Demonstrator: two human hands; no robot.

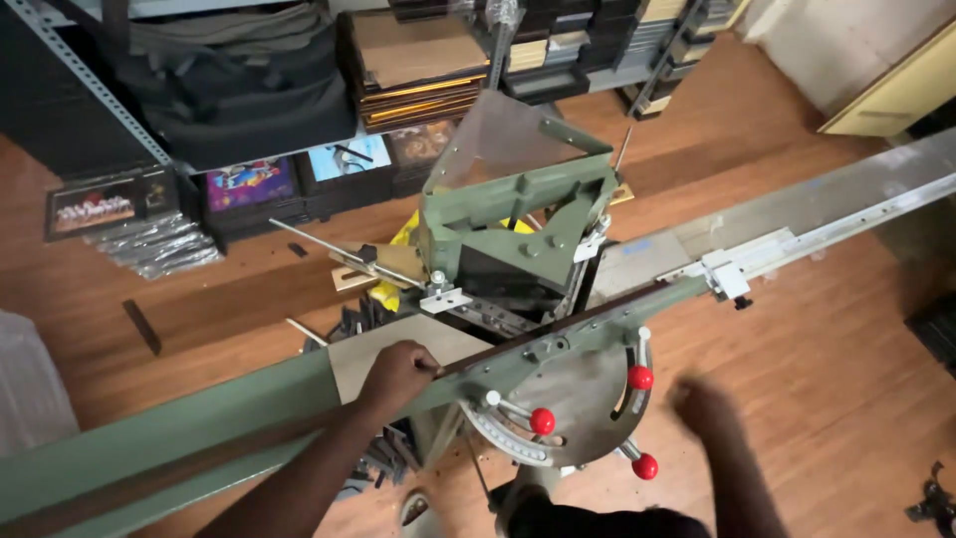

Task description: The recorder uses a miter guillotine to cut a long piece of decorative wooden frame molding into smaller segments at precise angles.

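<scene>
The left hand [396,374] presses curled fingers on a dark moulding strip [558,331] running lower left to upper right along the green cutter [518,214]; the right hand [709,410] is blurred, its grip unclear.

A metal shelf rack [90,75] stands at ten o'clock, holding dark folded bags [239,90]. At twelve o'clock a stack of flat boards [418,65] rests on the shelf, with more stacked frames [578,40] just beside it at one o'clock. Framed pictures [249,184] lean on the wooden floor [817,399] below the rack. A bundle of clear-wrapped strips [154,244] lies at nine o'clock. A cream cabinet [896,90] sits at two o'clock.
</scene>
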